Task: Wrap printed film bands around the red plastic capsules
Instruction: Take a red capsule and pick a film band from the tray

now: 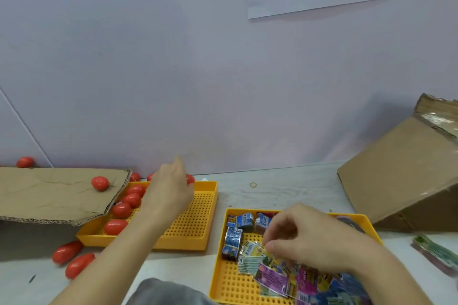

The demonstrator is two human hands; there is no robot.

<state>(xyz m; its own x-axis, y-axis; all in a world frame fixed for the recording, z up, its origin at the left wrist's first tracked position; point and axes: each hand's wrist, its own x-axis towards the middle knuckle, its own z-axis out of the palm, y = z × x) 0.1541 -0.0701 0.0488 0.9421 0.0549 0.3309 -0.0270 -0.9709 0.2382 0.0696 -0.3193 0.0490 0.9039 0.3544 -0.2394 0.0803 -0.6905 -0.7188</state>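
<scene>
Both hands worked apart: the left hand (171,188) reached to 11 o'clock and closed on a red capsule (190,179) at the left tray's (188,240) far rim; the right hand (304,238) pinched film bands (252,255) at 5 o'clock.

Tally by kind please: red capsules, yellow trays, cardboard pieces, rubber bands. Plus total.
Red capsules: 11 in view, some partly hidden
Yellow perforated trays: 2
Cardboard pieces: 2
Rubber band: 1
Total: 16
Printed film bands are heaped in the right tray and too overlapped to count, so they are left out.
</scene>
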